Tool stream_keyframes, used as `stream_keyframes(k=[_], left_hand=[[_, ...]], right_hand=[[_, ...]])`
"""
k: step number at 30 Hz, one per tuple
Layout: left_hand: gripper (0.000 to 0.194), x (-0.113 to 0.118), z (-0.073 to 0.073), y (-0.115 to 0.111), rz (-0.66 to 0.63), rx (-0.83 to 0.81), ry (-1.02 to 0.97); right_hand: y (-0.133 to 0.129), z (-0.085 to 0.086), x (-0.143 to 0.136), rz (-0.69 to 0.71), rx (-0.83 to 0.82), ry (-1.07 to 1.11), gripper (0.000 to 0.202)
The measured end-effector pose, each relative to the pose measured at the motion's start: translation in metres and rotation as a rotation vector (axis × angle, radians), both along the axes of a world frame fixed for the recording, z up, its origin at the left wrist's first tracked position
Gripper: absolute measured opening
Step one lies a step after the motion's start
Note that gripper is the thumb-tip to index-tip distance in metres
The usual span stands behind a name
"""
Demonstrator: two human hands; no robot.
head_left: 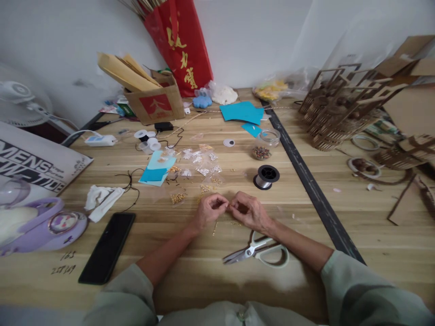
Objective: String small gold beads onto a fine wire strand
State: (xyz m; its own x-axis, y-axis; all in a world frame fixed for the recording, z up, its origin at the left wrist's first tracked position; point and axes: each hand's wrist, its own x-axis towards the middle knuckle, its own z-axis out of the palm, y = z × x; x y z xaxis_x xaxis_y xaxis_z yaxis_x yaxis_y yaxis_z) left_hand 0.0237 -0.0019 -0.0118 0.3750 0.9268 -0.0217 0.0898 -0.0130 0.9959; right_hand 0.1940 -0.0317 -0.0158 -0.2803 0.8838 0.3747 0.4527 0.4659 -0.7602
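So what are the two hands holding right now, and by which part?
Left hand and right hand pinch something tiny and gold-coloured between their fingertips; too small to identify or tell the grip point.

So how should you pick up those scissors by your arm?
Take the scissors by the pale looped handles, which lie on the right under the right hand's wrist. The shut blades point left along the table, so coming from the right, from above, probably keeps fingers away from the tips. The loops lie flat, so fingers would likely slide in only after lifting them a little.

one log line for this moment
left hand: pinching small gold piece | right hand: fingertips meeting left | scissors: near right wrist | thread spool: beyond hands
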Motion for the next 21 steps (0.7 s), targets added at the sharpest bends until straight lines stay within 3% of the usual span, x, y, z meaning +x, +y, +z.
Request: stream_keyframes(k=[10, 21], left_hand=[[0.015, -0.004, 0.012, 0.001, -0.008, -0.034, -0.105], [0.013, -0.009, 0.0, 0.007, 0.048, -0.023, -0.188]], right_hand=[[0.001, -0.001, 0.001, -0.015, -0.112, 0.066, 0.012], [0.002, -0.004, 0.001, -0.03, -0.179, 0.112, 0.008]])
